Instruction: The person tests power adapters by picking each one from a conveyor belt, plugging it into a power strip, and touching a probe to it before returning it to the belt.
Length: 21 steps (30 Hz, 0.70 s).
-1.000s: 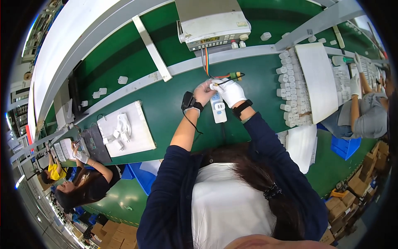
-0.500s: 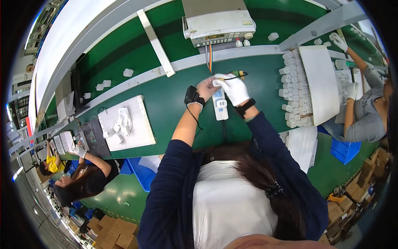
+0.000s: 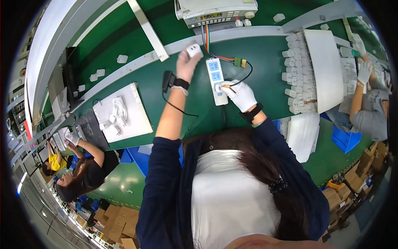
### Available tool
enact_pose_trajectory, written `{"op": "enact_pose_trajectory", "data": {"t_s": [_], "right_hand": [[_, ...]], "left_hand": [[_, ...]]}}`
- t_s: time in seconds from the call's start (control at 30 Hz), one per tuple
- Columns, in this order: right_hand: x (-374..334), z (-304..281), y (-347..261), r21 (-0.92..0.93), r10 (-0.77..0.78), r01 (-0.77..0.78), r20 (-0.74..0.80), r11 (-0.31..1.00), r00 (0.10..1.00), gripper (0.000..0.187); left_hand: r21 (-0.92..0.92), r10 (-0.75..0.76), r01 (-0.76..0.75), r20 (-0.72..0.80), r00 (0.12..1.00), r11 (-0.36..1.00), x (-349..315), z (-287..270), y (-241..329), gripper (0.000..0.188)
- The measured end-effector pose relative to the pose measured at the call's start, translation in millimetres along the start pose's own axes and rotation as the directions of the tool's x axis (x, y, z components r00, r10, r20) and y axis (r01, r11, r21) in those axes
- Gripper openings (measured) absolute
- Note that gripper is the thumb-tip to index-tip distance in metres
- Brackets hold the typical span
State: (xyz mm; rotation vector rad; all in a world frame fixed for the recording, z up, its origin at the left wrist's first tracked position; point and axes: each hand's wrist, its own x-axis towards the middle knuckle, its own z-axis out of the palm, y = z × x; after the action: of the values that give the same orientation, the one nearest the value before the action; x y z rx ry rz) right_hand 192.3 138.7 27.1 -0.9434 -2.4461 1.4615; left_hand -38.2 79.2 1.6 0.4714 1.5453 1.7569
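Note:
A white power strip (image 3: 213, 71) with blue sockets lies on the green bench in front of me. My left hand (image 3: 186, 66) is closed on a small white charger (image 3: 193, 50) with dark ports in its face, held off the strip's upper left side. A black box on a strap (image 3: 168, 81) sits at my left wrist, trailing a thin cable. My right hand (image 3: 241, 96), in a white glove, pinches the brass-coloured end of a black cable (image 3: 244, 79) over the strip's lower part. White plastic shows under those fingertips; whether the cable end is inserted cannot be made out.
Beyond the strip, coloured wires with a green-yellow connector (image 3: 239, 62) lead to a bench instrument (image 3: 219, 14). Rows of white chargers (image 3: 292, 70) stand to the right beside a white board (image 3: 325, 70). White cables lie on a board (image 3: 139, 112) at left. Co-workers sit on both sides.
My left hand has moved away up-left, carrying the white charger. My right hand has come down the strip with the cable end. The coloured wires and connector now lie exposed.

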Motion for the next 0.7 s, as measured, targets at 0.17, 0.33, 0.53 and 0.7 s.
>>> {"op": "enact_pose_trajectory", "data": {"t_s": [0.17,0.33,0.53,0.7], "right_hand": [[-5.0,1.0,-17.5,-0.405,-0.262,0.220,-0.050,0.887,0.964,0.015],[-6.2,8.6,-28.3,-0.454,-0.210,0.178,-0.021,0.873,0.978,0.011],[-6.6,4.6,-18.4,-0.409,-0.234,0.201,-0.032,0.890,0.972,0.015],[-5.7,5.3,-25.8,-0.351,-0.154,0.151,0.021,0.924,0.988,0.019]], "left_hand": [[0.906,0.249,-0.116,0.011,0.968,0.408,72.3,-43.3,11.7,0.051],[0.990,0.041,-0.042,0.037,0.998,0.135,123.4,-87.1,2.5,0.046],[0.987,0.194,-0.125,0.142,0.971,-0.102,114.5,-85.4,61.5,0.028],[0.814,0.046,0.231,-0.245,0.968,-0.533,121.8,-197.0,67.6,0.029]]}}
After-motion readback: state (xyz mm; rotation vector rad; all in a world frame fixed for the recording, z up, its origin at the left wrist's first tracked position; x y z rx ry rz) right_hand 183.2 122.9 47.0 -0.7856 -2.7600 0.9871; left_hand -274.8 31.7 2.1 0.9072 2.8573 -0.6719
